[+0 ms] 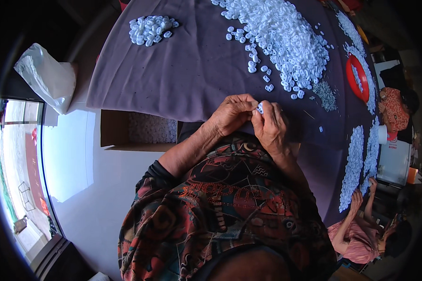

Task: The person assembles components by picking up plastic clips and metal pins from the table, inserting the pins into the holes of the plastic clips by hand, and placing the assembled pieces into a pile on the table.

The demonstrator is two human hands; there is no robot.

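My left hand [231, 114] and my right hand [271, 125] meet just above the near edge of a table covered in purple cloth [183, 75]. Both pinch one small white plastic piece [260, 108] between their fingertips. A big heap of the same white pieces [286, 37] lies on the cloth beyond my hands. A smaller pile of white pieces [151, 29] sits at the far left of the table. A little cluster of thin grey metal bits [325, 95] lies to the right of my hands.
An open cardboard box [140, 130] holding small pieces stands below the table's left edge. A white plastic bag [46, 77] lies at left. A red round dish [357, 77] and long rows of white pieces [354, 164] sit at right, where two other people work.
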